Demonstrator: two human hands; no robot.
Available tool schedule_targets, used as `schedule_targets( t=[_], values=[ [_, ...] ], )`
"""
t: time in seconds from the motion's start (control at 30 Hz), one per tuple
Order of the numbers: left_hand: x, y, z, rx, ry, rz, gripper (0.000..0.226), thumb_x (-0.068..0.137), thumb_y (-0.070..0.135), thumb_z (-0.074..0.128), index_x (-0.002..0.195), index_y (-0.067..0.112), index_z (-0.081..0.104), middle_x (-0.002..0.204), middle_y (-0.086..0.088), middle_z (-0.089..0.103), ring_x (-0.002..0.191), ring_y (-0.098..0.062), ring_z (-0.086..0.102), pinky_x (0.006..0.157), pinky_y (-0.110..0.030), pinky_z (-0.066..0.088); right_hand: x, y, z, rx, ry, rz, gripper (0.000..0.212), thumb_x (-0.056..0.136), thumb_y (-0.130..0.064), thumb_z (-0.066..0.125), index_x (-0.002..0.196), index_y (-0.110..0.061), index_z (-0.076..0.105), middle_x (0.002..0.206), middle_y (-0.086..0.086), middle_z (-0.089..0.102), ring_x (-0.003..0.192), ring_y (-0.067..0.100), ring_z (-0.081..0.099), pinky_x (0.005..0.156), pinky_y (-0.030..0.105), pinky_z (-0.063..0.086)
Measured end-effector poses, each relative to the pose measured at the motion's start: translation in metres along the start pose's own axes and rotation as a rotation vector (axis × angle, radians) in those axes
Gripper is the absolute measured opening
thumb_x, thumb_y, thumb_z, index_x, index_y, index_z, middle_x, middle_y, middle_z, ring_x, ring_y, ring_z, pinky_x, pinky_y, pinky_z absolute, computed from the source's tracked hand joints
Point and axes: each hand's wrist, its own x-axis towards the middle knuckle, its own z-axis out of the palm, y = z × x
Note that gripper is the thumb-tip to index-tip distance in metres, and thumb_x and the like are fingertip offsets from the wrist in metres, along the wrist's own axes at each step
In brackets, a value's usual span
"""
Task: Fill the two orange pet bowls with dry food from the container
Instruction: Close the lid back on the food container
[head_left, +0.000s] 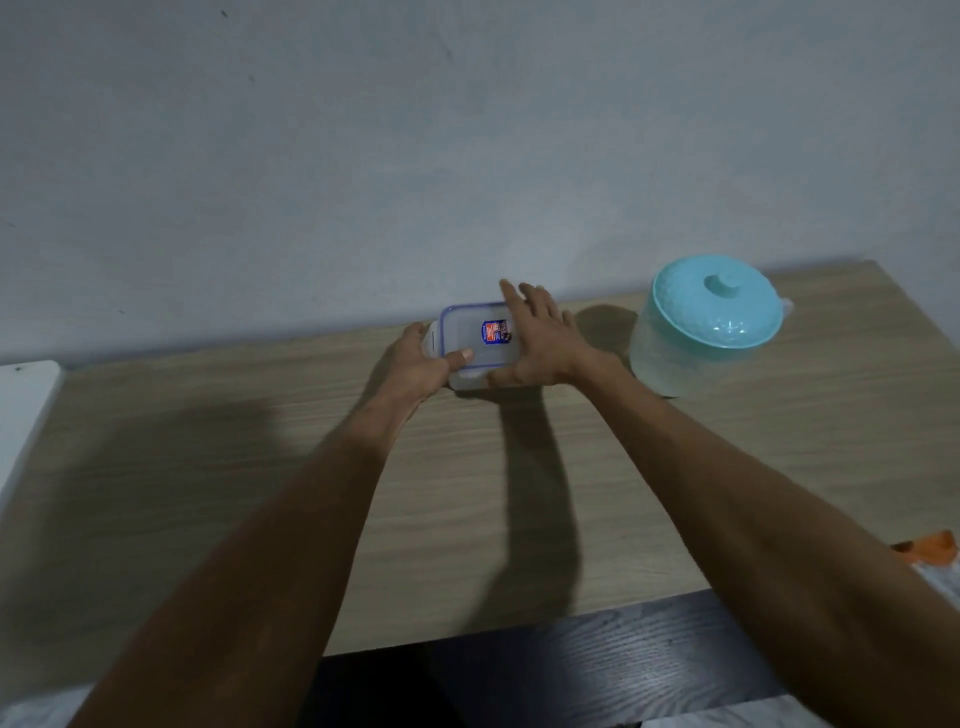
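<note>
Dark wood-grain panelling (597, 660) lay nearest the camera, well in front of the container (480, 358). An orange object (930, 553) sat at the frame edge, well to the right of and nearer than the container. It was cut off, so its type could not be determined.

A light wood-grain table (208, 467) carried the container, which stood towards the far edge. Two bare forearms reached across the table to it.

The left hand (415, 366) gripped the left end of the container. Its fingers curled around the side and its thumb pressed on the near part of the lid.

The right hand (540, 343) rested over the right side of the container, fingers straight and slightly spread, pointing away from the camera.

The container was a clear rectangular box with a blue-rimmed lid fitted on top. A small printed label (496, 332) showed on the lid between the hands. Contents could not be made out.

A teal jar (696, 332) with a knobbed lid stood upright near the container, to its right and not touching it. A white surface (23, 405) lay well to the left of the container. A grey wall (467, 156) rose just behind it.
</note>
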Motion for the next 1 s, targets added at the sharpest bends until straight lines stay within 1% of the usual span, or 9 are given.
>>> schedule_targets(
  t=[0.1, 0.17, 0.23, 0.4, 0.53, 0.63, 0.8, 0.87, 1.0],
  values=[
    [-0.004, 0.002, 0.002, -0.057, 0.014, 0.012, 0.075, 0.064, 0.043, 0.085, 0.127, 0.020, 0.051, 0.116, -0.008, 0.068, 0.093, -0.031, 0.069, 0.077, -0.057, 0.055, -0.016, 0.008, 0.028, 0.392, 0.344, 0.173, 0.084, 0.089, -0.046, 0.066, 0.149, -0.001, 0.028, 0.155, 0.021, 0.033, 0.145, 0.034, 0.031, 0.116, 0.040, 0.029],
    [-0.007, 0.003, 0.004, -0.094, 0.017, 0.008, 0.066, 0.074, 0.030, 0.084, 0.128, 0.011, 0.051, 0.119, -0.012, 0.067, 0.093, -0.033, 0.067, 0.082, -0.060, 0.053, -0.022, 0.009, 0.040, 0.529, 0.432, 0.248, 0.059, 0.093, -0.040, 0.062, 0.133, 0.001, 0.046, 0.136, 0.022, 0.054, 0.127, 0.037, 0.051, 0.099, 0.037, 0.041],
    [-0.007, 0.002, 0.005, -0.123, 0.025, 0.009, 0.069, 0.073, 0.029, 0.085, 0.130, 0.008, 0.052, 0.121, -0.016, 0.066, 0.101, -0.038, 0.067, 0.081, -0.060, 0.053, -0.024, 0.006, 0.044, 0.593, 0.459, 0.290, 0.049, 0.093, -0.039, 0.062, 0.123, -0.001, 0.053, 0.125, 0.021, 0.062, 0.116, 0.037, 0.058, 0.089, 0.035, 0.043],
    [-0.009, 0.001, 0.007, -0.138, 0.049, 0.006, 0.070, 0.075, 0.029, 0.084, 0.132, 0.007, 0.049, 0.122, -0.010, 0.064, 0.102, -0.026, 0.065, 0.083, -0.038, 0.056, -0.021, 0.002, 0.044, 0.744, 0.484, 0.398, 0.042, 0.091, -0.038, 0.066, 0.115, -0.004, 0.064, 0.114, 0.018, 0.069, 0.110, 0.034, 0.062, 0.086, 0.031, 0.044],
    [-0.015, -0.001, 0.010, -0.026, 0.129, 0.037, 0.050, 0.081, 0.033, 0.077, 0.123, 0.008, 0.063, 0.117, -0.005, 0.067, 0.100, -0.021, 0.062, 0.065, -0.016, 0.033, -0.021, -0.003, 0.051, 0.815, 0.526, 0.430, 0.038, 0.092, -0.038, 0.065, 0.114, -0.007, 0.067, 0.113, 0.016, 0.070, 0.109, 0.032, 0.064, 0.087, 0.030, 0.045],
    [-0.018, 0.001, 0.013, -0.037, 0.135, 0.025, 0.038, 0.087, 0.032, 0.071, 0.118, 0.011, 0.071, 0.109, -0.004, 0.071, 0.093, -0.020, 0.063, 0.058, -0.015, 0.030, -0.021, -0.002, 0.052, 0.839, 0.553, 0.435, 0.037, 0.092, -0.037, 0.065, 0.112, -0.007, 0.067, 0.112, 0.016, 0.071, 0.108, 0.031, 0.064, 0.087, 0.031, 0.046],
    [-0.014, 0.001, 0.016, -0.195, 0.089, -0.072, 0.036, 0.088, 0.029, 0.071, 0.115, 0.006, 0.069, 0.114, -0.015, 0.071, 0.102, -0.028, 0.069, 0.072, -0.031, 0.050, -0.021, -0.005, 0.050, 0.863, 0.546, 0.449, 0.036, 0.091, -0.037, 0.066, 0.111, -0.008, 0.069, 0.111, 0.015, 0.071, 0.106, 0.029, 0.065, 0.091, 0.033, 0.048],
    [-0.018, 0.001, 0.017, -0.233, 0.090, -0.075, 0.034, 0.089, 0.027, 0.070, 0.116, 0.006, 0.068, 0.111, -0.013, 0.071, 0.094, -0.024, 0.069, 0.074, -0.032, 0.053, -0.022, -0.005, 0.049, 0.883, 0.534, 0.445, 0.036, 0.089, -0.037, 0.068, 0.109, -0.008, 0.069, 0.109, 0.015, 0.072, 0.106, 0.031, 0.066, 0.094, 0.038, 0.051],
    [-0.036, -0.004, 0.016, -0.348, 0.075, -0.055, 0.028, 0.088, 0.017, 0.069, 0.114, 0.006, 0.067, 0.094, -0.007, 0.065, 0.067, -0.019, 0.057, 0.050, -0.020, 0.042, -0.029, -0.003, 0.053, 0.941, 0.487, 0.436, 0.035, 0.086, -0.036, 0.067, 0.108, -0.009, 0.069, 0.108, 0.015, 0.072, 0.105, 0.033, 0.067, 0.096, 0.048, 0.052]
  ],
)
